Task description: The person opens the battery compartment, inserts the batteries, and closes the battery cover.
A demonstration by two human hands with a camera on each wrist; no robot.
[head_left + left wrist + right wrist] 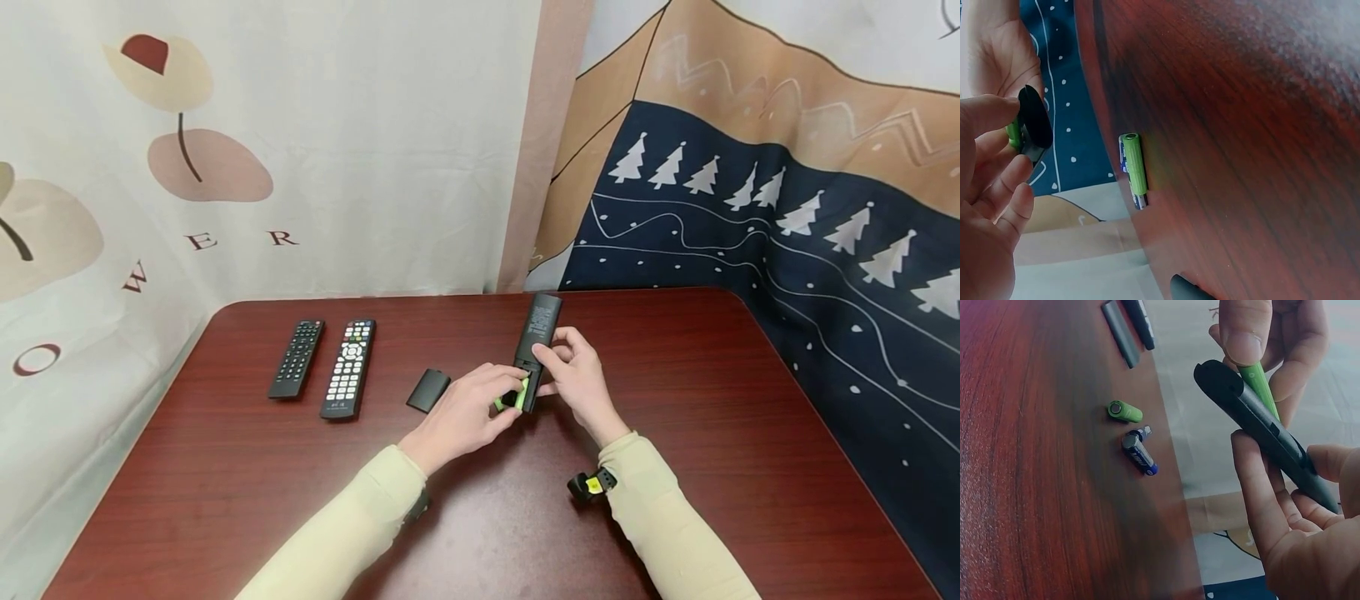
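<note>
My right hand (581, 379) grips a black remote control (540, 323), back side up and tilted, with its battery bay uncovered. Between the thumb and fingers of my left hand (467, 412) is a green battery (1260, 391), held at the bay of the remote. The right wrist view shows this battery lying along the remote's edge; how deep it sits is hidden. Below the hands, another green battery (1135, 164) lies on the table beside blue-and-silver batteries (1139, 456). A black battery cover (428, 390) rests left of my left hand.
Two more black remotes lie face up on the left: a smaller one (297, 359) and a longer one with white buttons (348, 369). The dark red wooden table (495, 525) ends at a back edge near printed curtains (390, 150).
</note>
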